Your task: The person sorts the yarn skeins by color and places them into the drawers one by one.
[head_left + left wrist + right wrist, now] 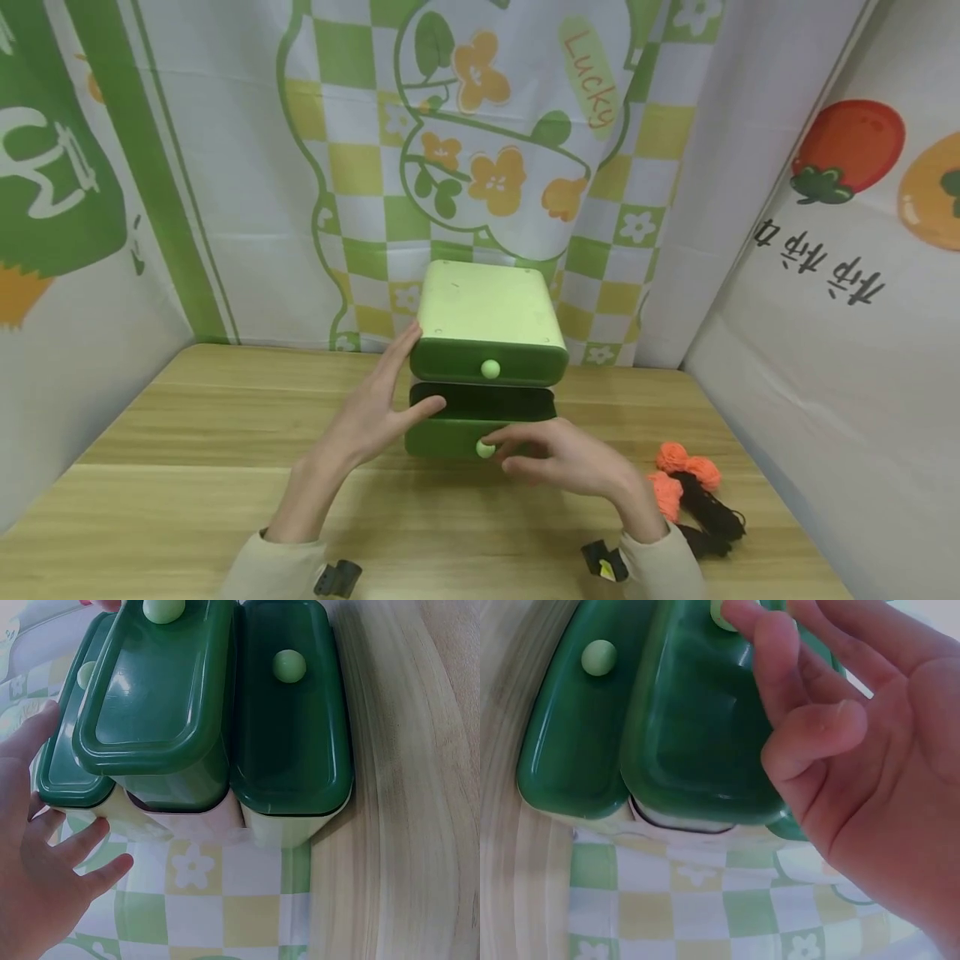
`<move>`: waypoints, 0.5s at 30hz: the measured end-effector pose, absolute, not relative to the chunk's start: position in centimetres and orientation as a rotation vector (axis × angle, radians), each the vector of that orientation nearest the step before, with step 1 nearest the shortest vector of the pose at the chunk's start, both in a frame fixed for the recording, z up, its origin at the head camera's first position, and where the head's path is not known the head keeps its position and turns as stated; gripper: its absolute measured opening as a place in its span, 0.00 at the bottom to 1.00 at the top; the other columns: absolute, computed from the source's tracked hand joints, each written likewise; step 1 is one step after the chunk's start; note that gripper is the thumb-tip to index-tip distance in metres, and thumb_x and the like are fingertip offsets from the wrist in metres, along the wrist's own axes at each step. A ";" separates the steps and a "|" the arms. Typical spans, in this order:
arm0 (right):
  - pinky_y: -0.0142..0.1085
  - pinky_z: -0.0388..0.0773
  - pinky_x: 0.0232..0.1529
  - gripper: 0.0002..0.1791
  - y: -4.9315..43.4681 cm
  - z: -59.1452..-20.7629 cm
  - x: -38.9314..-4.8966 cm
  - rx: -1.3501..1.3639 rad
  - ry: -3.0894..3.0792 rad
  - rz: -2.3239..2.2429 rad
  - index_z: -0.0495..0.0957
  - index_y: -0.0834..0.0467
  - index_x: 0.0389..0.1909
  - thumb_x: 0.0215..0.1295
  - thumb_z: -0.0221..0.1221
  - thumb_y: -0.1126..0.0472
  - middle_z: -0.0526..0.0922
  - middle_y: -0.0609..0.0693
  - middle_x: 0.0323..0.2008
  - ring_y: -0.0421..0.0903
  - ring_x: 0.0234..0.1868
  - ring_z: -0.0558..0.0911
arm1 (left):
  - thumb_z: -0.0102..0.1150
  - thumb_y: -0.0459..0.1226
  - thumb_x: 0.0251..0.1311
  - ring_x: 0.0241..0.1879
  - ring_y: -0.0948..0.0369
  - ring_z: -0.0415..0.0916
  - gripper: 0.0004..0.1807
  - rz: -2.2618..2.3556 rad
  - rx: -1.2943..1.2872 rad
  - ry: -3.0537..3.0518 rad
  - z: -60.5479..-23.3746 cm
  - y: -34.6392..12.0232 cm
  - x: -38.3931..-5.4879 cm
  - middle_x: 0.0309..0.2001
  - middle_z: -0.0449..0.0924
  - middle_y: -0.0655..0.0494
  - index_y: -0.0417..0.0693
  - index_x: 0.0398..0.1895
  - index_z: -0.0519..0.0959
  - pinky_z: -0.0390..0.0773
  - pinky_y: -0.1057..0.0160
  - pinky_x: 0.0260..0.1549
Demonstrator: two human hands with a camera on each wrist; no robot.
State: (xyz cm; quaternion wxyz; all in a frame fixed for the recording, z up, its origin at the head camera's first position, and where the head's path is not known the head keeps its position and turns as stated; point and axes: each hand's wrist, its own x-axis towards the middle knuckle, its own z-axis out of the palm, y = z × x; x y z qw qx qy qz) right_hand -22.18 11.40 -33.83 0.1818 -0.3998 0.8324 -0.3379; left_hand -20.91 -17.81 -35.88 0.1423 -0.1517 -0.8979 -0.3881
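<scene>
Drawer cabinet (487, 304) in pale green stands on the wood-grain surface (187, 467), near its back edge, close in front of a checked, flower-printed curtain (360, 167). Its three dark green drawers each carry a round pale knob. The middle drawer (442, 437) juts forward, its dark interior visible from above; what lies inside cannot be told. The top drawer (450, 362) sits flush above it, and the bottom drawer (289, 742), hidden in the head view, is set back beneath it in both wrist views.

The left hand (367, 417) is at the cabinet's left side, fingers spread and fairly straight, fingertips by the upper left edge and thumb stretched towards the middle drawer's left end; it grasps nothing. The right hand (573, 458) is in front of the middle drawer with its fingers bent, one fingertip at the middle drawer's knob (485, 450). Whether the knob is pinched or merely touched cannot be told.

To the right, near the right sleeve (663, 567), orange yarn (666, 493) and black yarn (716, 510) lie bunched together on the surface.
</scene>
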 end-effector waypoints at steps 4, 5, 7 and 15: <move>0.31 0.82 0.45 0.18 12.4 -33.5 -22.0 -1.164 2.403 -0.927 0.78 0.48 0.62 0.74 0.56 0.52 0.86 0.45 0.48 0.40 0.47 0.85 | 0.61 0.57 0.63 0.79 0.46 0.44 0.52 -1.127 -0.440 -2.593 -35.9 -17.7 -20.9 0.81 0.35 0.65 0.73 0.80 0.36 0.59 0.30 0.67; 0.32 0.82 0.45 0.18 12.7 -33.5 -22.0 -1.161 2.410 -0.922 0.78 0.48 0.62 0.74 0.55 0.51 0.86 0.44 0.48 0.40 0.47 0.85 | 0.61 0.57 0.63 0.79 0.46 0.44 0.52 -1.130 -0.442 -2.592 -35.9 -17.7 -20.9 0.81 0.34 0.65 0.73 0.80 0.36 0.59 0.30 0.67; 0.32 0.82 0.44 0.18 13.3 -33.3 -21.9 -1.142 2.415 -0.916 0.78 0.48 0.62 0.75 0.55 0.51 0.86 0.43 0.48 0.39 0.46 0.85 | 0.61 0.57 0.63 0.79 0.46 0.43 0.52 -1.133 -0.444 -2.591 -35.9 -17.6 -20.9 0.81 0.34 0.65 0.73 0.80 0.36 0.58 0.30 0.67; 0.37 0.83 0.31 0.18 16.2 -32.8 -21.9 -1.113 2.506 -0.911 0.79 0.51 0.60 0.74 0.56 0.53 0.87 0.45 0.44 0.39 0.30 0.81 | 0.61 0.56 0.64 0.79 0.46 0.42 0.52 -1.128 -0.453 -2.591 -35.9 -17.7 -21.0 0.81 0.35 0.65 0.71 0.80 0.36 0.56 0.31 0.68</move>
